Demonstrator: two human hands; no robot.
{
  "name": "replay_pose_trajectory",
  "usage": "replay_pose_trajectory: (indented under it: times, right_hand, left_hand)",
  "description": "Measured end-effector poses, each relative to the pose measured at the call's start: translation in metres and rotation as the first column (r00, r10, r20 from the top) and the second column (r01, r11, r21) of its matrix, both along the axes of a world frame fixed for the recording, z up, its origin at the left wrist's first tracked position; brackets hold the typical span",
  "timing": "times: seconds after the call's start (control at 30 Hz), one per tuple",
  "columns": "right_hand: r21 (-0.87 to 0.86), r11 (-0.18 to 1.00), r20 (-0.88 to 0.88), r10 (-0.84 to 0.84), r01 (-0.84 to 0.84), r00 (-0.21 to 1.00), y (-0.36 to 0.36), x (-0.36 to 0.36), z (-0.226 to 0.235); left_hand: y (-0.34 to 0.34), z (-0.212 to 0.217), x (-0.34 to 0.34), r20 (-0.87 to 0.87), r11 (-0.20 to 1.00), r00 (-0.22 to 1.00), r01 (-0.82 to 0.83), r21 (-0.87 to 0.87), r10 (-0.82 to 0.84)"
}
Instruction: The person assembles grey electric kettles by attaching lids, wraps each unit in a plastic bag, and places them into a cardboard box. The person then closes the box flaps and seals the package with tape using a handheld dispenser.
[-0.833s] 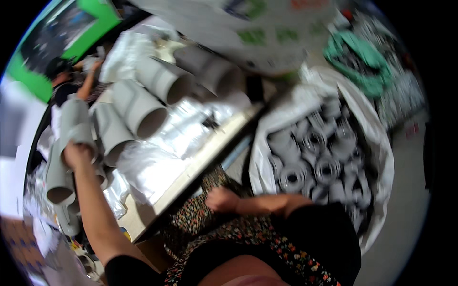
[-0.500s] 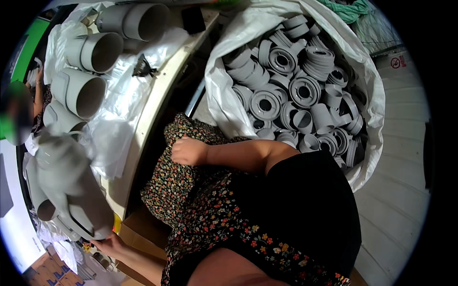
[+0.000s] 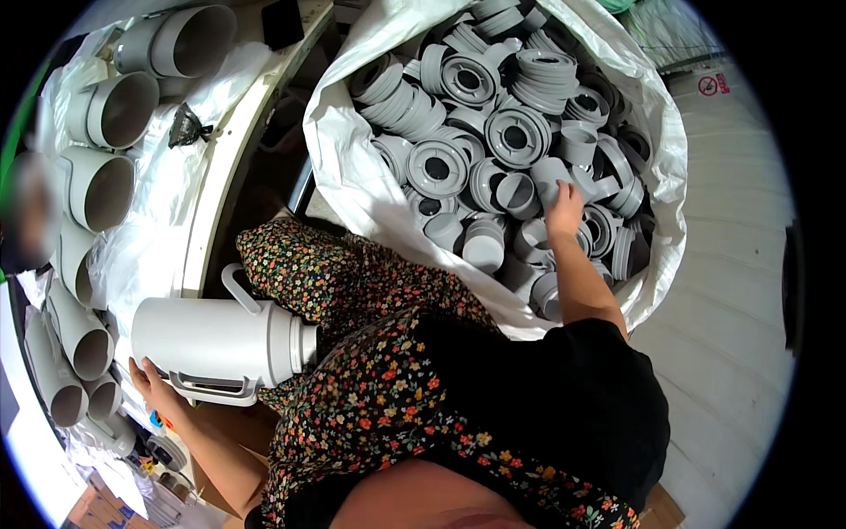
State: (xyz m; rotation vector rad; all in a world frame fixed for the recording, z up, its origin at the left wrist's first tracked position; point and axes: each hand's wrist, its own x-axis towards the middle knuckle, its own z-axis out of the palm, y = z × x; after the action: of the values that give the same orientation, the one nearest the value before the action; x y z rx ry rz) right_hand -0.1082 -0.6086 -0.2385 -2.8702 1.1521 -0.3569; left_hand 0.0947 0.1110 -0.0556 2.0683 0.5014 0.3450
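My left hand grips the base end of a white plastic jug body with handles, lying sideways across my lap beside the table edge. My right hand reaches down into a big white sack full of grey plastic caps and rings. Its fingers touch a small grey cap near the middle of the heap; whether they have closed on it I cannot tell. My floral dress fills the lower middle of the view.
Several more grey-white jug bodies lie open-mouthed on clear plastic sheeting on the table at the left. A small black object rests on the sheeting. Pale floor runs along the right of the sack. Cardboard boxes sit lower left.
My right hand has moved from my lap into the sack and onto the grey caps. My left hand has brought a jug body off the table onto my lap. The view swung right.
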Motion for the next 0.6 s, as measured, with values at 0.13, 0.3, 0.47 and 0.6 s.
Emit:
replay_pose_trajectory:
  times: [0.13,0.3,0.47,0.6]
  right_hand:
    - [0.146,0.977,-0.266,-0.112,0.155,0.958,-0.060,-0.022,-0.017]
    - [0.760,0.645,0.249,-0.404,0.081,0.880,-0.048,0.053,0.028]
    - [0.877,-0.173,0.480,0.294,-0.448,0.827,0.128,0.137,0.106]
    - [0.752,-0.556,0.660,0.636,-0.354,0.401,0.263,0.180,0.166]
  left_hand:
    - [-0.009,-0.011,-0.023,0.218,0.991,0.968,-0.112,-0.076,0.126]
    - [-0.060,0.026,-0.065,0.314,0.999,0.949,0.036,-0.018,-0.028]
    - [-0.163,0.055,-0.046,-0.001,0.744,0.745,0.666,-0.054,-0.667]
    - [-0.203,0.069,-0.023,-0.215,0.341,0.274,0.845,-0.412,-0.937]
